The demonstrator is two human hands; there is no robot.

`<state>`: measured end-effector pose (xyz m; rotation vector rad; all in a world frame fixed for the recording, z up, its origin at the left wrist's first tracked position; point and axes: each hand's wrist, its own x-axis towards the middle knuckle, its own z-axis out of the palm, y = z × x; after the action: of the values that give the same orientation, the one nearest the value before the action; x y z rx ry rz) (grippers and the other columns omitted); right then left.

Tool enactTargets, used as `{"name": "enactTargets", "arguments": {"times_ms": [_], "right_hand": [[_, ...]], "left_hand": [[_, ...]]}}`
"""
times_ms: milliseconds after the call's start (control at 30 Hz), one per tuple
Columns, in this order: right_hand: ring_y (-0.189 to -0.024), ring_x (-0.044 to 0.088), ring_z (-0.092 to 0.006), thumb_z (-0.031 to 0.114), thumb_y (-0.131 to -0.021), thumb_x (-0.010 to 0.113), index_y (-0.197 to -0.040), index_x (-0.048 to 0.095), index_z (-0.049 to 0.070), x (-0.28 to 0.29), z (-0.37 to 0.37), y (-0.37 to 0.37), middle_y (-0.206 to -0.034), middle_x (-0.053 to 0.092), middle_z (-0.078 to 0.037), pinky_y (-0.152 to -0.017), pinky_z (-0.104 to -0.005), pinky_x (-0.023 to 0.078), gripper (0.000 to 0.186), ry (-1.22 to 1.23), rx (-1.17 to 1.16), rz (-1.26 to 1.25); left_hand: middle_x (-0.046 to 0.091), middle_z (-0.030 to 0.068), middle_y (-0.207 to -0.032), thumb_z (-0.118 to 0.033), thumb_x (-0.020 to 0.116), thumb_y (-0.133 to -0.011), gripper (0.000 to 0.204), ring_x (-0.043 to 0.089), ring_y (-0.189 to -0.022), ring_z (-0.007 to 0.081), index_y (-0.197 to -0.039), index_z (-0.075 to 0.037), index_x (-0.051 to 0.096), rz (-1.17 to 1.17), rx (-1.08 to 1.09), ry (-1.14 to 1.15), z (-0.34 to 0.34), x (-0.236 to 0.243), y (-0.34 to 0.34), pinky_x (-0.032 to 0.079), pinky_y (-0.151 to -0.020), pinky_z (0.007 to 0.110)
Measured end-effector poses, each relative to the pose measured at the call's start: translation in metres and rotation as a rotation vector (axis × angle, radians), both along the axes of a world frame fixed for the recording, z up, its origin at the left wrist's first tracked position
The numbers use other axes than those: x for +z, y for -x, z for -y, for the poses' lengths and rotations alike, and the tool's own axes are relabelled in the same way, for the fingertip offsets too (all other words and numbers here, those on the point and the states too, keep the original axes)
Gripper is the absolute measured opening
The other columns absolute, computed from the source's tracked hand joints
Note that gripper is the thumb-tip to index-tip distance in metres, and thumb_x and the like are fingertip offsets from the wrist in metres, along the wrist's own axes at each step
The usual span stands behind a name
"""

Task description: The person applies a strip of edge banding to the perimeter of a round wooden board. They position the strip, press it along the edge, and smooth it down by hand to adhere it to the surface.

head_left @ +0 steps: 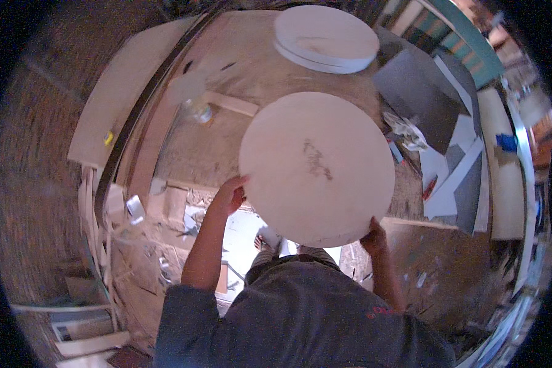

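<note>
The round wooden board [316,167] hid the fingers of the left hand [229,195] and most of the right hand [374,236], covered the workbench [227,132] beneath it, while clutter along the right rim blurred beyond telling.

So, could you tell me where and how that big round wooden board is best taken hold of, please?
At the rim, on two opposite sides. The round board is wide, flat and thin, with no handle, so only its edge offers a grip. The left hand holds the left edge and the right hand the lower right edge, fingers curling under. Coming in from both sides like this probably keeps it level.
</note>
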<state>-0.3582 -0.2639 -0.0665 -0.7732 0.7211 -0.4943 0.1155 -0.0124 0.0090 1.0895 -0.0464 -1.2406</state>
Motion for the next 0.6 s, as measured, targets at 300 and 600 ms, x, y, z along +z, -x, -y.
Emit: {"name": "enactTargets", "arguments": {"times_ms": [300,600], "right_hand": [[-0.122,0.065,-0.0275,0.046,-0.094,0.073,-0.142,0.053,0.001,0.018,0.179,-0.112,-0.134,0.066,-0.014,-0.107,-0.047,0.051,0.068,-0.072,0.262,-0.134],[-0.117,0.066,-0.0259,0.052,-0.093,0.073,-0.14,0.057,0.0,0.055,0.188,-0.15,-0.133,0.067,-0.013,-0.103,-0.048,0.052,0.072,0.027,0.384,-0.295]], "left_hand": [[0.067,0.0022,-0.119,-0.031,0.08,-0.09,0.034,0.061,-0.11,0.0211,-0.119,-0.018,0.066,-0.304,0.108,-0.277,-0.006,-0.031,0.041,0.05,-0.098,0.045],[0.068,0.0085,-0.126,-0.032,0.07,-0.097,0.036,0.063,-0.116,0.0264,-0.126,-0.011,0.064,-0.221,0.182,-0.196,-0.018,-0.035,0.049,0.053,-0.097,0.054]]}}
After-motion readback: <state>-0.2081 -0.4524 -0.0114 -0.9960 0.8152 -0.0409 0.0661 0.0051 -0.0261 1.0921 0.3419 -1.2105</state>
